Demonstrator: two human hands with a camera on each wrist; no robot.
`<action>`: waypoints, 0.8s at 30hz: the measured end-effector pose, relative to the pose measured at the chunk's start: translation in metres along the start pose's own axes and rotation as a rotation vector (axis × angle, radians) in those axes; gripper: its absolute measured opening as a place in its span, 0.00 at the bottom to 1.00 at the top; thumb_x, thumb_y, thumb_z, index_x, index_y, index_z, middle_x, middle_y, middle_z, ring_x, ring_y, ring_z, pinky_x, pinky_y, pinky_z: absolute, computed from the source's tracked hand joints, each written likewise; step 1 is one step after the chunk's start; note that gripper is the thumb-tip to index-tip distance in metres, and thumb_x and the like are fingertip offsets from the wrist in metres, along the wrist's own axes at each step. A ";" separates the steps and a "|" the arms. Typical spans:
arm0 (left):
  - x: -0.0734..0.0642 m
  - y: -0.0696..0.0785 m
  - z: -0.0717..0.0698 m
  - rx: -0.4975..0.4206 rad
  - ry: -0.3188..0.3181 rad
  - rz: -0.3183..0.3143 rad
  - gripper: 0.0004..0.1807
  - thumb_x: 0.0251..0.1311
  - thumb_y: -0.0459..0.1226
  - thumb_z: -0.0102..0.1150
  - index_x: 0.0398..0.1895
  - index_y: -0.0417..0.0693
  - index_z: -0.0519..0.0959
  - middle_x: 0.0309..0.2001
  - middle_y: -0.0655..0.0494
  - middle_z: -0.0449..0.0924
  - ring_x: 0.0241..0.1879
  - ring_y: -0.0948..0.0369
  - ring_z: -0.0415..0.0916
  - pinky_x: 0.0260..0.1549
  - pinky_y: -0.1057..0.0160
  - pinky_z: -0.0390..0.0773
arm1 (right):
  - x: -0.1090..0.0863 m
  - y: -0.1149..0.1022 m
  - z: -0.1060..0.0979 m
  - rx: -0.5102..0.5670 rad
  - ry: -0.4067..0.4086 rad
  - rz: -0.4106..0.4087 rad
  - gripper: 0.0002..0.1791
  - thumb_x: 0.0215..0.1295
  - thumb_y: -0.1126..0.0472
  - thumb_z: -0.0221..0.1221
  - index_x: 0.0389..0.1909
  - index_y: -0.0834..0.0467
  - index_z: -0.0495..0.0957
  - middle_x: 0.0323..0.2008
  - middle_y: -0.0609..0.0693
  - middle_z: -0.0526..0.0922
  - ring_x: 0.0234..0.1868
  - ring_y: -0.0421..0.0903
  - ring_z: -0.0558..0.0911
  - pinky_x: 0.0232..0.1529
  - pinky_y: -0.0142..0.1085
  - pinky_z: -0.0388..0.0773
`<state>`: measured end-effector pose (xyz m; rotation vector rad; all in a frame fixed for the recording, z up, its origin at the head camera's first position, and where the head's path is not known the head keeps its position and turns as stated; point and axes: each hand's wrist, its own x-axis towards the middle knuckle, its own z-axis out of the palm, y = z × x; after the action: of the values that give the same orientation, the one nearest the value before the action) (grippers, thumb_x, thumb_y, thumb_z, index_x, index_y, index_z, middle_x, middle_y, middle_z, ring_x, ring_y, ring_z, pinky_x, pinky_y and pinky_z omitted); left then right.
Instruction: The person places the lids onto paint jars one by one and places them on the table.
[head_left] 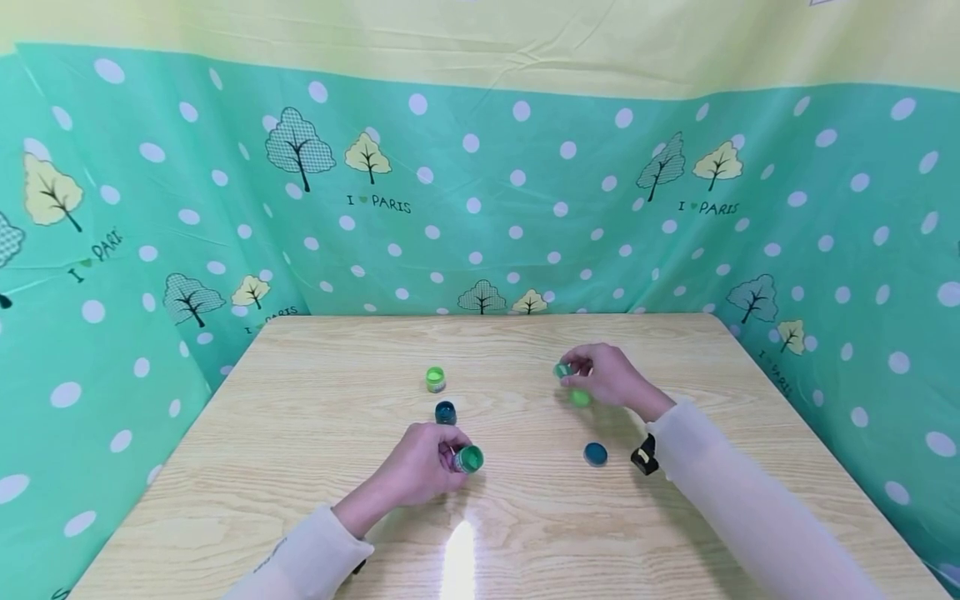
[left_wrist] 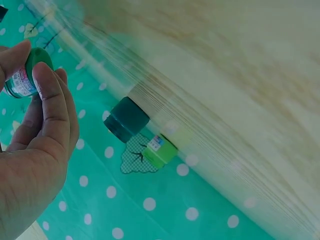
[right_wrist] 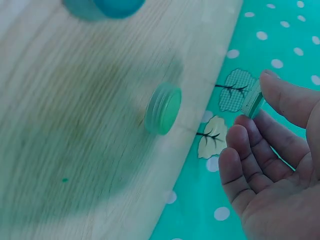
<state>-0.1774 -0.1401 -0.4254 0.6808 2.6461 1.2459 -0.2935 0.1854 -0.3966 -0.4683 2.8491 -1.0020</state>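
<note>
My left hand [head_left: 422, 468] grips a small jar of green paint [head_left: 470, 459], its uncovered mouth tilted toward the head camera. In the left wrist view thumb and fingers curl round the labelled jar [left_wrist: 24, 77]. Over the right part of the table my right hand [head_left: 611, 377] pinches a green jar lid [head_left: 563, 370] between thumb and fingers, seen edge-on as a lid [right_wrist: 254, 100] in the right wrist view. Below that hand lies a light green lid [head_left: 580, 398]. Just beyond the left hand stands an uncapped dark blue jar [head_left: 446, 412].
An uncapped light green jar [head_left: 435, 380] stands behind the dark blue one. A dark blue lid [head_left: 596, 454] lies on the wooden table [head_left: 330, 367] near my right wrist. A polka-dotted green curtain [head_left: 517, 225] hangs round the table's back and sides.
</note>
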 end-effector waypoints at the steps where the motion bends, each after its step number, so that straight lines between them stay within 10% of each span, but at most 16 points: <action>1: 0.000 0.000 0.000 -0.003 -0.001 -0.002 0.14 0.50 0.26 0.74 0.39 0.46 0.85 0.31 0.61 0.82 0.30 0.64 0.78 0.29 0.66 0.82 | -0.002 -0.001 0.000 0.007 -0.002 -0.004 0.17 0.66 0.59 0.70 0.53 0.60 0.83 0.39 0.50 0.82 0.40 0.48 0.77 0.40 0.40 0.77; 24: -0.001 0.008 -0.004 -0.010 -0.002 -0.001 0.12 0.51 0.26 0.73 0.39 0.44 0.87 0.30 0.62 0.82 0.29 0.65 0.77 0.28 0.68 0.81 | -0.037 -0.020 0.016 0.083 0.021 -0.144 0.15 0.63 0.59 0.72 0.48 0.58 0.85 0.36 0.46 0.82 0.35 0.45 0.77 0.35 0.35 0.77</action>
<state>-0.1747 -0.1387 -0.4169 0.6783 2.6363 1.2571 -0.2507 0.1729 -0.3974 -0.6667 2.8124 -1.1497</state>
